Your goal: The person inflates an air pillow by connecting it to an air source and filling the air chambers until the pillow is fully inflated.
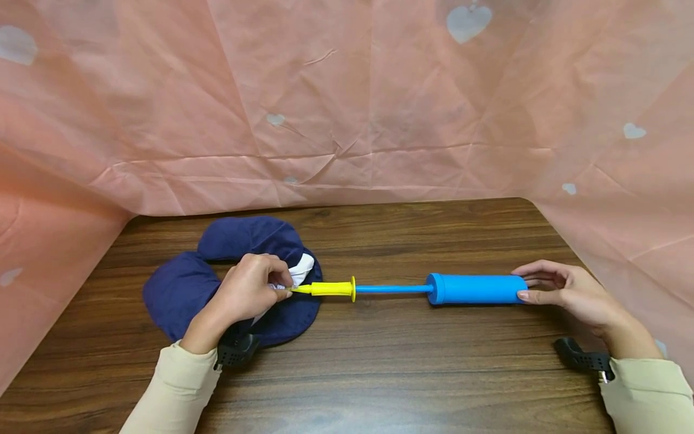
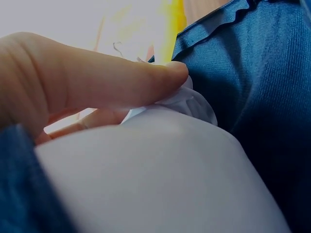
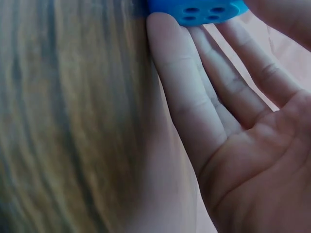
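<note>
Lying across a dark wooden table (image 1: 379,374), a hand air pump is the landmark that everything else is placed against. Its blue barrel (image 1: 477,289) sits at one end, a thin blue rod (image 1: 393,289) runs out of the barrel, and a yellow nozzle (image 1: 331,289) tips the far end of the rod.

At the nozzle end, a navy blue inflatable pillow (image 1: 179,289) lies flat on the table, curved like a horseshoe, with its white valve flap (image 1: 300,271) turned toward the pump. The left hand (image 1: 249,289) rests on the pillow with fingers curled, pinching the white valve right where the nozzle tip meets it. The left wrist view shows a fingertip (image 2: 170,73) pressed onto crumpled white valve material (image 2: 194,99), with navy fabric just beyond it and a blur of yellow behind.

At the opposite end of the pump, the right hand (image 1: 564,292) cups the barrel's end, thumb laid along the near side and fingers reaching over the far side. In the right wrist view those fingers (image 3: 194,97) look nearly straight and relaxed, their tips touching the barrel's blue end cap (image 3: 199,9), which has small holes in it.

Both forearms wear cream sleeves (image 1: 173,392) with black wrist mounts. Behind the pump, a wrinkled pink cloth backdrop (image 1: 347,102) with pale heart shapes rises from the table's far edge and drapes along both sides.
</note>
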